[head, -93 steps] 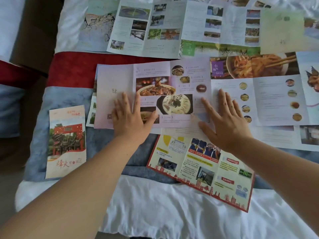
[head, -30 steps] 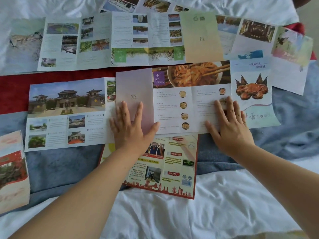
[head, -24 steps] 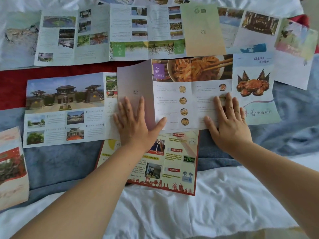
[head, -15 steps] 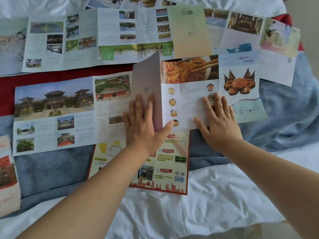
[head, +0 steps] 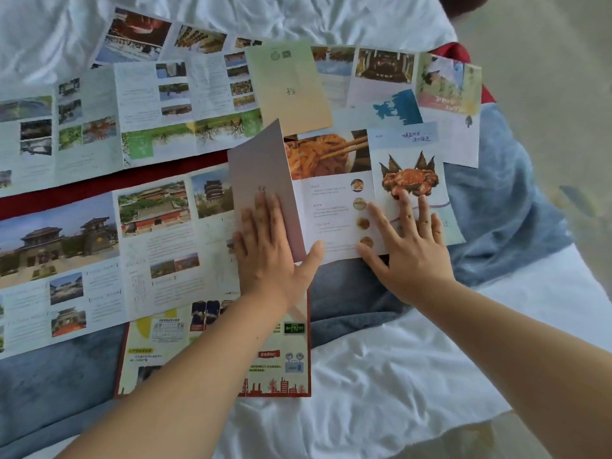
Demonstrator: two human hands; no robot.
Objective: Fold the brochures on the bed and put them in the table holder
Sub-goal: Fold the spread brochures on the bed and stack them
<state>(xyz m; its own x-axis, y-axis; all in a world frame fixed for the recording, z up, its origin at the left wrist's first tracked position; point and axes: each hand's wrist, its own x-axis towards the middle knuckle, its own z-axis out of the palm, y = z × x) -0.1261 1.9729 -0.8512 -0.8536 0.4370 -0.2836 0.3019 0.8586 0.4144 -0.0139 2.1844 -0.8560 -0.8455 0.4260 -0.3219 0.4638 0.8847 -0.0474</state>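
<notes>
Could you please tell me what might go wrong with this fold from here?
The pink flap of the food brochure stands lifted at its far end while the left hand presses only its near part, so the crease may set crooked. The right hand pins the crab panel on the soft blue blanket; pressing there could wrinkle the paper. The temple brochure lying against the flap might get dragged.

Bed (head: pixel 331 21) with white sheet (head: pixel 397 376), a blue blanket (head: pixel 496 210) and red cloth (head: pixel 99 190) lying across it; beige floor (head: pixel 546 77) showing at right.
</notes>
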